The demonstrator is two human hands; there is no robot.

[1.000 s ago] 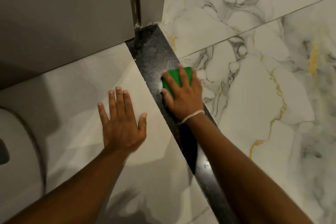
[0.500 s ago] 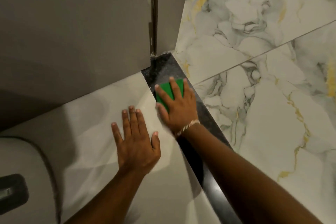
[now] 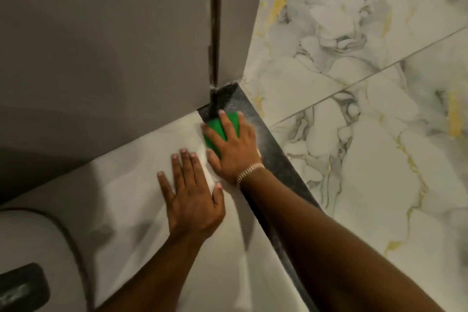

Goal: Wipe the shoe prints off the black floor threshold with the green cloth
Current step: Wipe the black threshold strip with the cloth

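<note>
Now the right hand [image 3: 234, 152] presses the green cloth [image 3: 215, 132] flat, fingers spread, at the far end of the black threshold [image 3: 277, 157], while the left hand [image 3: 193, 200] rests open-palmed on the pale tile [image 3: 126, 185].

A speckled, stone-like black threshold [image 3: 276, 157] is seen; glossy veined marble-look tiles [image 3: 367, 149] are laid beside it; the grey wall [image 3: 101, 45] appears matt; the green cloth [image 3: 217, 132] looks soft.

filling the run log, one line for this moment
right hand: presses green cloth on black floor threshold | left hand: flat on pale tile
</note>
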